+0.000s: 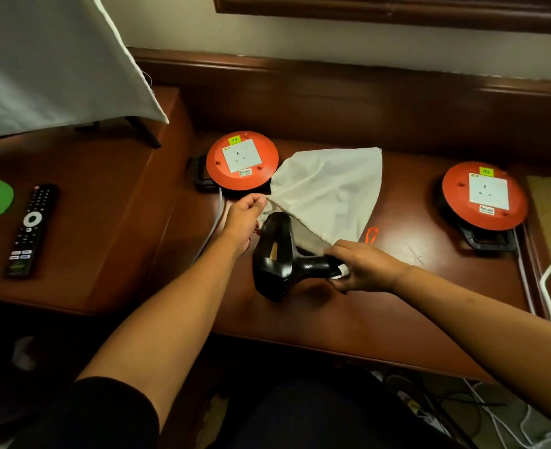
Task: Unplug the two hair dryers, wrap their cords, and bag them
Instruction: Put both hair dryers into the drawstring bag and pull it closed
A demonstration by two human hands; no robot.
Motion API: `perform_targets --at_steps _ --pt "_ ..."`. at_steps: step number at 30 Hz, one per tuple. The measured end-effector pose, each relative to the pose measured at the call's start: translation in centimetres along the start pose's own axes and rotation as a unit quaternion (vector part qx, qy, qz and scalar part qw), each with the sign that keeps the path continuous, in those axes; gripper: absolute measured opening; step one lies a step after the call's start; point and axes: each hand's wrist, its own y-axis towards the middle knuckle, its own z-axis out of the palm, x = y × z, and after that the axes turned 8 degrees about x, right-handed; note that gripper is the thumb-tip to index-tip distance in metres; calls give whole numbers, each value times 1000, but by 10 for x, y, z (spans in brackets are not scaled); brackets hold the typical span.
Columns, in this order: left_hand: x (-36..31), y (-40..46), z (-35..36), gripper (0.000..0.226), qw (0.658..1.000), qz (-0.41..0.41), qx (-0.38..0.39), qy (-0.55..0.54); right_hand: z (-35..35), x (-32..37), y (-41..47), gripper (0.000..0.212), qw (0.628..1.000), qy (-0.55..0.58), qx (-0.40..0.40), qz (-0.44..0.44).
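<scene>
The white cloth bag (329, 192) lies on the wooden desk (364, 306), its mouth pinched open by the left hand (245, 218). The right hand (361, 270) grips the handle of a black hair dryer (275, 254), nozzle at the opening (what else the bag holds is hidden). Two orange socket reels (242, 160) (484, 196) flank the bag; a remote (31, 230) lies left.

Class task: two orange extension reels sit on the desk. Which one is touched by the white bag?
The left reel, near the remote: the white bag overlaps its right edge. The right reel sits apart from the bag.
</scene>
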Motion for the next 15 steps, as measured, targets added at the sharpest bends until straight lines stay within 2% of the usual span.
perform_targets --at_steps 7,12,15 --pt "-6 -18 6 12 992 84 10 95 -13 -3 12 29 990 37 -29 129" --pt "-5 -28 10 11 983 122 -10 136 -16 -6 23 31 978 26 -50 199" --pt "0 -30 16 11 980 127 4 153 -14 -1 32 32 965 43 -80 246"
